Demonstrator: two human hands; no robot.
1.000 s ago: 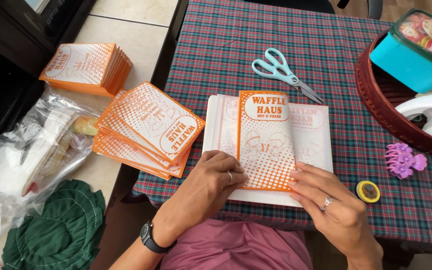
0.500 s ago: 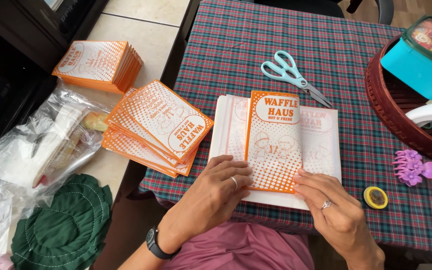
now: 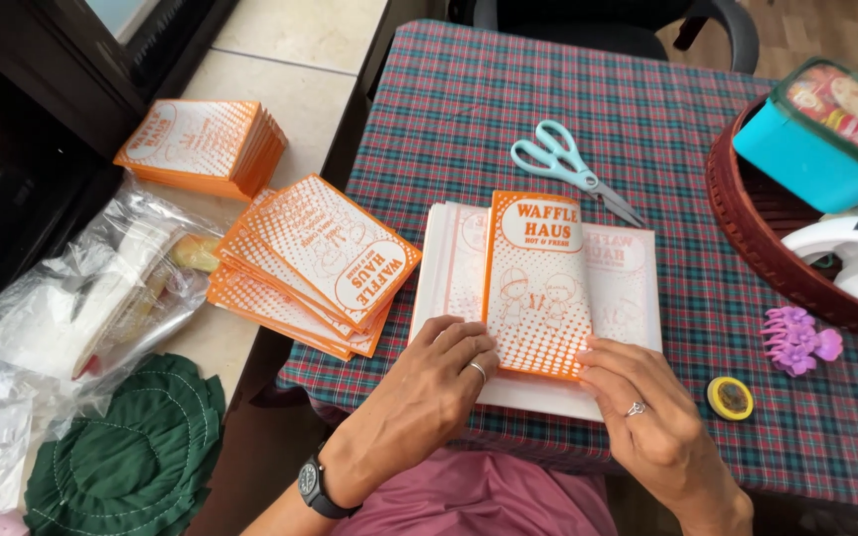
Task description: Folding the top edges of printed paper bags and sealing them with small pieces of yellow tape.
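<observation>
**Both hands pressing an orange paper bag on a flat stack**

While both hands rest flat, fingers spread and clamped on nothing, they press down on one orange paper bag [image 3: 536,288]. Left hand [image 3: 429,382] lies on the bag's lower left corner, ring on one finger, black wristwatch [image 3: 315,488] on the wrist. Right hand [image 3: 647,417] lies on the lower right corner, also ringed.

Bag sits face up on top of a stack of white sheets [image 3: 628,298] near the front edge of the tabletop [image 3: 469,109], which is covered in red and green plaid cloth.

Just left, a fanned pile of orange bags [image 3: 315,263] overhangs the tabletop's edge. A second neat pile [image 3: 201,147] lies further left on a tiled ledge.

Teal-handled scissors [image 3: 568,169] lie behind the stack. Purple hair clip [image 3: 796,337] and small yellow tape roll [image 3: 730,398] sit right of the right hand. A red-brown basket [image 3: 747,238] holds a teal box [image 3: 806,149].
</observation>
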